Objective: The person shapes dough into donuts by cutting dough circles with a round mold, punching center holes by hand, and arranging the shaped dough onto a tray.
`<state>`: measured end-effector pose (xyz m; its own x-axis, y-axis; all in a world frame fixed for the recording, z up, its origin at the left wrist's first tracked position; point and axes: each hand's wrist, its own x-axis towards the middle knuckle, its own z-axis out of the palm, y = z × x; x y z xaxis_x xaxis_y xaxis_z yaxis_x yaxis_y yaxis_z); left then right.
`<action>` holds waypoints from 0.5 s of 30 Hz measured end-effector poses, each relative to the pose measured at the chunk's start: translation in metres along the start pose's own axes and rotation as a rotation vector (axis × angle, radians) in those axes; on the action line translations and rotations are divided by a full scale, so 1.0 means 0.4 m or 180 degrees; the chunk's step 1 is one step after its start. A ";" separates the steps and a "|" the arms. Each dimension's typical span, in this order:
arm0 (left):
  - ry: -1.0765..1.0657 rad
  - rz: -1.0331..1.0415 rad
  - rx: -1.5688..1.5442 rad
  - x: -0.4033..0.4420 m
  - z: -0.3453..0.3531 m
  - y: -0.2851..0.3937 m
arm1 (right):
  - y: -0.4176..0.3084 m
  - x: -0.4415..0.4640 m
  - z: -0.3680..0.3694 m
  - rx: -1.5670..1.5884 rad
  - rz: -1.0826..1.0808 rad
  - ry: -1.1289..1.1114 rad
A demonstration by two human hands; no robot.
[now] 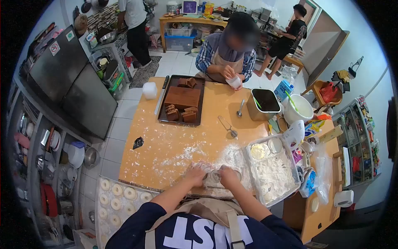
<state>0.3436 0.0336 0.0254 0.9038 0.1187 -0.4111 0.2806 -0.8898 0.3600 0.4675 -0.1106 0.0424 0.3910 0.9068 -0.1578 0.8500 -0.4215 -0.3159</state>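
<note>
Both of my hands are low over the floured near edge of the wooden table (166,141). My left hand (196,174) has its fingers bent beside a pale, round, floury thing (214,176), too small to make out clearly. On the other side of it my right hand (229,176) is closed, and what its fingers hold is hidden. To the right stands a clear tray (275,176) of flour with a round dough piece (260,151) inside. At the lower left a tray (143,189) carries several ring-shaped doughs (117,190).
Across the table a co-worker (228,50) handles a small white container (234,81). A black tray of brown cake (181,97), a knife (161,96), a strainer (233,133), a square tin (263,106) and a white bowl (304,108) stand beyond my hands.
</note>
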 end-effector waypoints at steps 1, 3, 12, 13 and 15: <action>0.0006 0.0016 0.0003 0.001 0.003 -0.003 | -0.002 0.000 0.009 -0.0049 -0.0057 -0.0014; 0.0028 0.0049 -0.0001 -0.003 0.008 -0.003 | -0.004 0.001 0.017 -0.0097 -0.0102 -0.0130; 0.0157 0.0113 -0.0138 0.010 0.038 -0.022 | -0.011 -0.007 0.072 -0.0133 -0.0199 -0.0142; 0.0099 0.0096 -0.0124 0.002 0.016 -0.013 | 0.003 0.000 0.078 -0.0186 -0.0207 -0.0101; 0.0096 0.0185 -0.0075 0.014 0.011 -0.001 | 0.019 0.003 0.073 -0.0158 -0.0222 -0.0293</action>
<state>0.3471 0.0328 0.0193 0.9281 0.0806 -0.3635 0.2344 -0.8850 0.4023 0.4642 -0.1131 0.0126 0.2981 0.9281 -0.2230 0.8914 -0.3542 -0.2828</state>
